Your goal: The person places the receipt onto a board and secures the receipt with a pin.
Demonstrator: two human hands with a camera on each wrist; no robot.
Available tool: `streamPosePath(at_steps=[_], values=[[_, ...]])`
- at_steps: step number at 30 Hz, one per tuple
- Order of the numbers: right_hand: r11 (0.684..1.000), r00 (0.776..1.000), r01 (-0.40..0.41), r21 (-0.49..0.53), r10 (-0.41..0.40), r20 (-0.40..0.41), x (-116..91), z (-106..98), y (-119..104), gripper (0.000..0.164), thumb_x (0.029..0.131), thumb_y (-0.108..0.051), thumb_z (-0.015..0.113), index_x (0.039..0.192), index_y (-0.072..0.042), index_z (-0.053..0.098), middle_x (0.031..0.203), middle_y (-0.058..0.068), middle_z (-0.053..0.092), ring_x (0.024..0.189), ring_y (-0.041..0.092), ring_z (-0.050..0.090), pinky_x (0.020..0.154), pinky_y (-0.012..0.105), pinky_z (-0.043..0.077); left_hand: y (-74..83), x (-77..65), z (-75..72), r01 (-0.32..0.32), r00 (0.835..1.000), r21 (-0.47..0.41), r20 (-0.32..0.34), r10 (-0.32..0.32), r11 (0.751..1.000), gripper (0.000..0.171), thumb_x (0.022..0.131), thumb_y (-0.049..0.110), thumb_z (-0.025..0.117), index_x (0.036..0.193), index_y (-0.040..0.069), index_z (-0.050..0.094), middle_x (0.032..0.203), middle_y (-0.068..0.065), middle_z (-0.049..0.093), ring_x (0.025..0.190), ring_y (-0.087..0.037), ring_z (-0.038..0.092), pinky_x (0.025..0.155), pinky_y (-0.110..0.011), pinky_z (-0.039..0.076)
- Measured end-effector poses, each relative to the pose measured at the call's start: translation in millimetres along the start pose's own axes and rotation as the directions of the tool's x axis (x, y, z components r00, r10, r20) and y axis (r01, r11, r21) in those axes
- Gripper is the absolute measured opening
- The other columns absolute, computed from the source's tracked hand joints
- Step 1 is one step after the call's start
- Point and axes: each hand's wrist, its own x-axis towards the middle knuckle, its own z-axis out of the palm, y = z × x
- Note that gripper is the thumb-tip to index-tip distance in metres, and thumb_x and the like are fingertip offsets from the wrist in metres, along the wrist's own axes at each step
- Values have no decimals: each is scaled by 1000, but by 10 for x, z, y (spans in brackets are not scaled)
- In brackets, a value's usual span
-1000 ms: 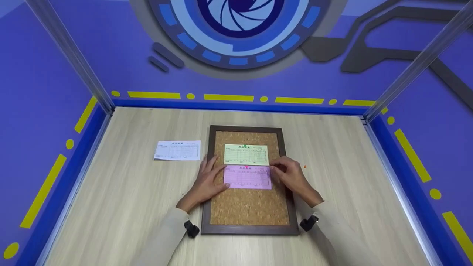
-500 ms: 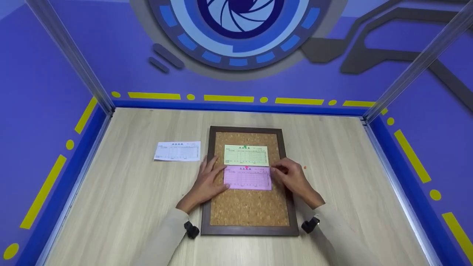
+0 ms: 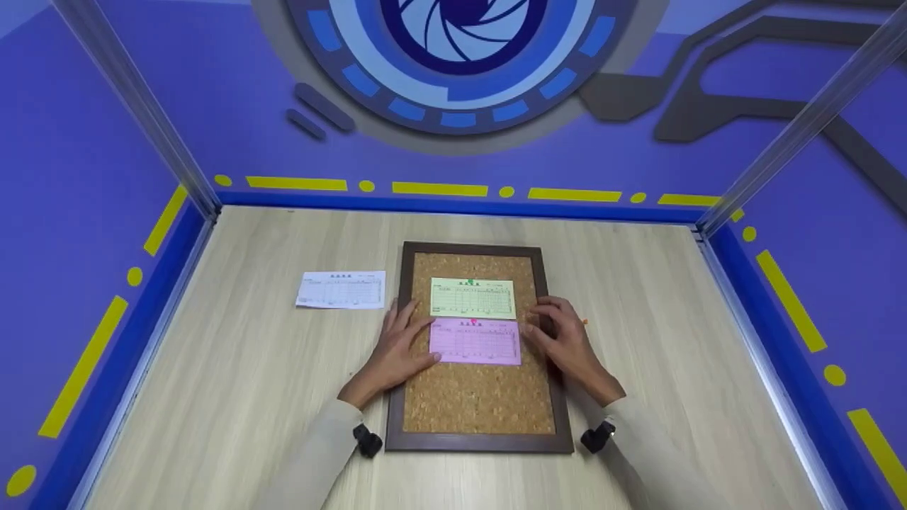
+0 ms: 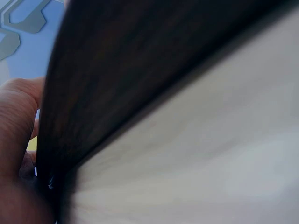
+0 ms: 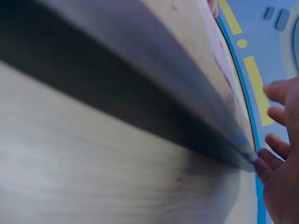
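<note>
A framed corkboard lies on the table, its dark wooden rim also close up in both wrist views. On it, a pale green printed slip sits above a pink printed slip. A green pushpin and a pink pushpin stand at their top edges. My left hand rests across the board's left rim, its straight fingers and thumb at the pink slip's left corners. My right hand is over the right rim, fingers apart and holding nothing, thumb close to the pink slip's right edge.
A white printed slip lies on the table left of the board. Just past my right hand is a small orange piece, partly covered. Purple panels wall in the back and both sides of the table.
The right hand's thumb and index finger, earlier pinched together at the pink slip's upper right corner, have spread apart and drawn slightly right. My left hand has stayed in place.
</note>
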Motion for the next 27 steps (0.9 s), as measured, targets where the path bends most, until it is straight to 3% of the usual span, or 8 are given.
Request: streamPosePath(at_steps=[5, 11, 18, 27], values=[[999, 999, -49, 6, 49, -9, -53, -1, 66, 54, 101, -20, 82, 149, -2, 63, 169, 20, 39, 159, 41, 37, 127, 63, 33, -17, 3, 7, -3, 1000, -4, -1, 3, 1000, 71, 90, 32, 87, 152, 7, 64, 177, -24, 28, 165, -58, 1, 126, -79, 18], [995, 996, -89, -34, 89, 9, -94, -6, 150, 70, 103, -30, 80, 163, -8, 51, 176, 19, 30, 165, 42, 26, 131, 65, 25, -3, -2, -7, 7, 1000, 5, 14, -7, 1000, 71, 90, 32, 87, 153, 8, 64, 178, -23, 26, 166, -57, -1, 126, -78, 17], [996, 997, -61, -60, 64, 52, -134, -27, 246, 73, 104, -32, 79, 166, -11, 48, 178, 19, 28, 168, 44, 15, 131, 69, 18, 12, -6, -13, 24, 1000, 3, 20, -24, 1000, 71, 91, 32, 87, 153, 9, 63, 179, -20, 26, 167, -54, -2, 127, -77, 17], [994, 999, -47, -95, 49, 23, -141, -71, 318, 68, 107, -29, 72, 166, -7, 46, 175, 24, 34, 168, 46, 13, 129, 76, 7, 23, -2, -11, 38, 999, 1, 28, -38, 999, 71, 92, 34, 86, 155, 12, 62, 181, -18, 23, 167, -52, -4, 128, -76, 16]])
